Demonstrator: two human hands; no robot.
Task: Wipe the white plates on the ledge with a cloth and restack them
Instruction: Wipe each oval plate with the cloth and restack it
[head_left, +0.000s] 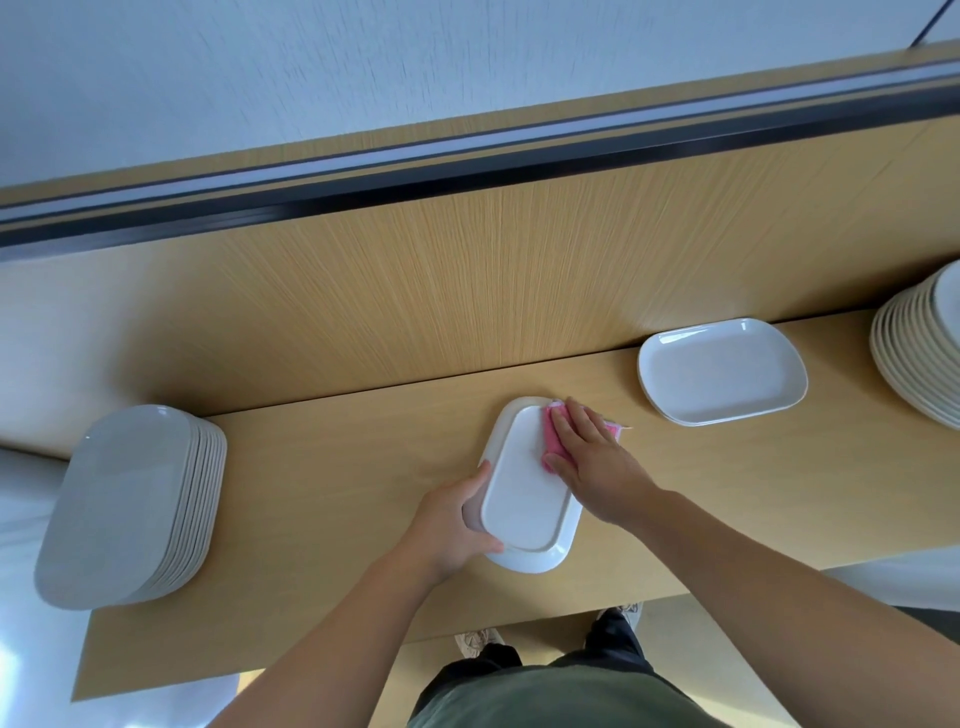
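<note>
A white oblong plate (524, 499) lies upside down in the middle of the wooden ledge (337, 467), its underside up. My left hand (457, 525) grips its near left edge, thumb on the rim. My right hand (592, 457) lies flat with straight fingers on a pink cloth (551, 441), pressing it onto the plate's far right part. Most of the cloth is hidden under the hand.
A tall stack of white plates (130, 504) stands at the ledge's left end. A short stack of plates (722, 371) sits to the right against the wooden back panel (467, 280), and another tall stack (919, 348) at the far right edge.
</note>
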